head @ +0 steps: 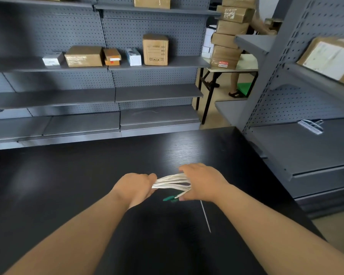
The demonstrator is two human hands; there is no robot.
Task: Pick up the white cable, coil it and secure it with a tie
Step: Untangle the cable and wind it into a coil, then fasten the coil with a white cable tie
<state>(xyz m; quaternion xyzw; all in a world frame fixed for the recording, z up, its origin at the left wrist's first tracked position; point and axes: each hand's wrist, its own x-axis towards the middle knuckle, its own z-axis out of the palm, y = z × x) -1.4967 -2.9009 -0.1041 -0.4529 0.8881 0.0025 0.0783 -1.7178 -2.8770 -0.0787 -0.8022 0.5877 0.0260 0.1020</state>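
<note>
1. A black table (pixel 68 185) is spread under both forearms, closest to the camera.
2. Grey shelves (pixel 157 94) are seen behind it, with boxes (pixel 155 49) set on one level.
3. The left hand (pixel 136 186) is held over the table, fingers clenched round one end of the cable bundle.
4. The right hand (pixel 203 182) is held near it, fingers curled over the other end.
5. The cable (pixel 172 182) is stretched in several loops between the hands, above the table.
6. A thin tie (pixel 205 216) is laid flat on the table, by the right wrist.
7. Green plugs (pixel 170 198) are seen at the cable's end, beside the right thumb.
</note>
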